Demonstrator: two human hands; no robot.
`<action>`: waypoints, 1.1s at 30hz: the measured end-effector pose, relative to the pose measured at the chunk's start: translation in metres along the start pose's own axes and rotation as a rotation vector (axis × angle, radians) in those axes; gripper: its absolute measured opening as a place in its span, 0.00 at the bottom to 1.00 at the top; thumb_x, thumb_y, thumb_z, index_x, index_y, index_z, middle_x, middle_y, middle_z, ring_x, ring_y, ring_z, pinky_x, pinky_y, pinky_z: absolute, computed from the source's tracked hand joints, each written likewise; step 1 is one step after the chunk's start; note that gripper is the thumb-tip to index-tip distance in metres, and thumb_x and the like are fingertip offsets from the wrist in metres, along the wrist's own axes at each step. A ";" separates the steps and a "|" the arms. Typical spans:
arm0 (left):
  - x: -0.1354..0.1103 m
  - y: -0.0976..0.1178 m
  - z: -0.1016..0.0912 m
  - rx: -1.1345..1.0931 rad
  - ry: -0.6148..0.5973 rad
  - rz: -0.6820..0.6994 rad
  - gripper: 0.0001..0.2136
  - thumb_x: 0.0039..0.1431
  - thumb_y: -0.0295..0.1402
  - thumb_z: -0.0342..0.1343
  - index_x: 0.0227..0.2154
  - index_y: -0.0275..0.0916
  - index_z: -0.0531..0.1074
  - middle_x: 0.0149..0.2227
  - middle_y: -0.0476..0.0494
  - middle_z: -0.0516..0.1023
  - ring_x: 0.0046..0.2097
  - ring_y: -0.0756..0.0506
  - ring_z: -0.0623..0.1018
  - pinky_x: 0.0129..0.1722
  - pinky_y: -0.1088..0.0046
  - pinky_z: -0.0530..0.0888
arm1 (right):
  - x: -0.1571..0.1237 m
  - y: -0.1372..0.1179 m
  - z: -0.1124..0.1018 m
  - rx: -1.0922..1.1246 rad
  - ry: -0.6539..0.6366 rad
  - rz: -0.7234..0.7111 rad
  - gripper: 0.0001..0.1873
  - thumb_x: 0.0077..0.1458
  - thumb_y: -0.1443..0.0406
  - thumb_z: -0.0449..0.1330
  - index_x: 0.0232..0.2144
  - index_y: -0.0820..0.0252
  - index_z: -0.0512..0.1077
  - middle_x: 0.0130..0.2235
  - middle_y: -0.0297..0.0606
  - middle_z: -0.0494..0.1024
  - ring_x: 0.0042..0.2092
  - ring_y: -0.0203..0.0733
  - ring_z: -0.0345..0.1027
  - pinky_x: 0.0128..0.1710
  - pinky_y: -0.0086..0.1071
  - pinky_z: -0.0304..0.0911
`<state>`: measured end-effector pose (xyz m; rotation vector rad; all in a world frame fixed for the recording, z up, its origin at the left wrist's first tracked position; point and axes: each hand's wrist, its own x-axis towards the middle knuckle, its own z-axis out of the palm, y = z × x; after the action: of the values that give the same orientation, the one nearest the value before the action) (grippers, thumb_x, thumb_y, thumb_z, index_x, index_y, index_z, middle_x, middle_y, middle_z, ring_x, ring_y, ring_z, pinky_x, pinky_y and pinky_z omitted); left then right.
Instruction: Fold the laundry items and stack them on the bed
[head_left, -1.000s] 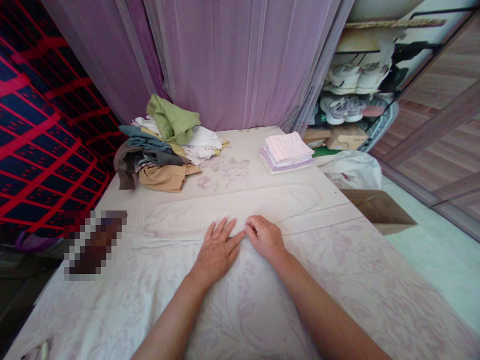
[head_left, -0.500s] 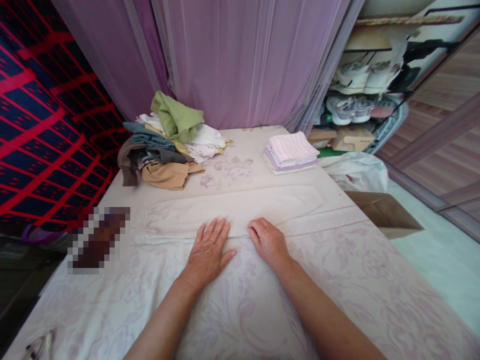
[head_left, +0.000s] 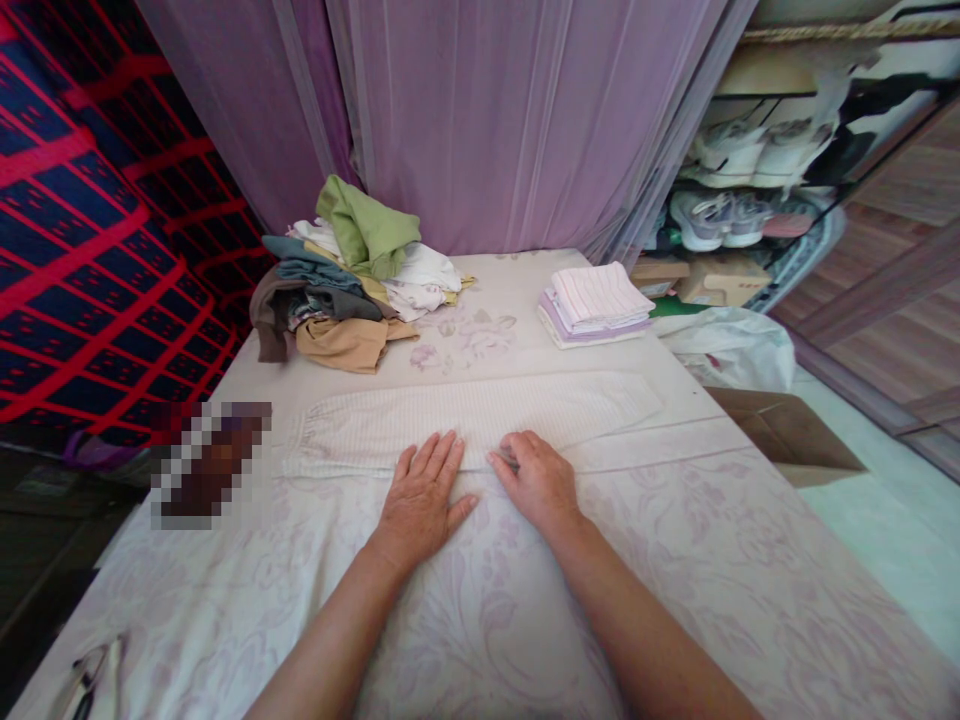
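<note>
A pair of cream ribbed trousers (head_left: 480, 420) lies stretched flat across the bed, waistband to the left. My left hand (head_left: 421, 495) rests flat on the near edge of the trousers, fingers spread and open. My right hand (head_left: 536, 480) sits just to its right, fingers curled and pinching the near edge of the same fabric.
A heap of unfolded clothes (head_left: 349, 275) sits at the far left of the bed (head_left: 675, 560). A small stack of folded striped cloths (head_left: 596, 303) lies at the far right. A purple curtain (head_left: 510, 120) hangs behind. A shoe rack, plastic bag and cardboard box (head_left: 784, 435) stand to the right.
My left hand has slid a little left along the trousers' edge, away from my right hand. My right hand stays at the edge, fingers now curled onto the fabric.
</note>
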<state>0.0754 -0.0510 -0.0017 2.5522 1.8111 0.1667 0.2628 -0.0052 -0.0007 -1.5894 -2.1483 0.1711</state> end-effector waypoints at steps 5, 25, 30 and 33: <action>0.000 0.005 -0.002 -0.004 -0.017 -0.059 0.29 0.64 0.47 0.41 0.65 0.41 0.49 0.66 0.42 0.54 0.65 0.37 0.55 0.61 0.40 0.39 | -0.003 0.012 0.000 0.196 0.017 -0.028 0.07 0.57 0.67 0.52 0.30 0.56 0.69 0.30 0.33 0.71 0.32 0.35 0.65 0.33 0.27 0.56; -0.001 0.000 0.004 0.011 0.058 -0.016 0.25 0.63 0.43 0.46 0.62 0.50 0.56 0.66 0.40 0.55 0.64 0.34 0.58 0.58 0.35 0.43 | 0.006 0.059 -0.013 0.184 0.302 0.101 0.11 0.53 0.69 0.50 0.32 0.56 0.72 0.34 0.35 0.75 0.34 0.37 0.69 0.34 0.29 0.62; 0.000 0.000 0.003 0.011 0.038 -0.020 0.25 0.63 0.43 0.46 0.63 0.50 0.55 0.66 0.40 0.55 0.64 0.34 0.58 0.58 0.35 0.44 | 0.009 0.098 -0.023 0.091 0.424 0.247 0.12 0.52 0.65 0.50 0.33 0.58 0.73 0.33 0.37 0.75 0.32 0.39 0.68 0.33 0.31 0.61; 0.000 -0.001 0.004 0.007 0.032 -0.010 0.25 0.63 0.43 0.46 0.63 0.51 0.55 0.66 0.41 0.54 0.64 0.34 0.57 0.58 0.36 0.43 | 0.008 0.108 -0.022 0.073 0.436 0.275 0.12 0.51 0.65 0.50 0.33 0.58 0.73 0.33 0.38 0.75 0.32 0.40 0.68 0.33 0.32 0.61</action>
<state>0.0746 -0.0509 -0.0054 2.5588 1.8385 0.2025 0.3645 0.0336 -0.0177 -1.6914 -1.5765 -0.0122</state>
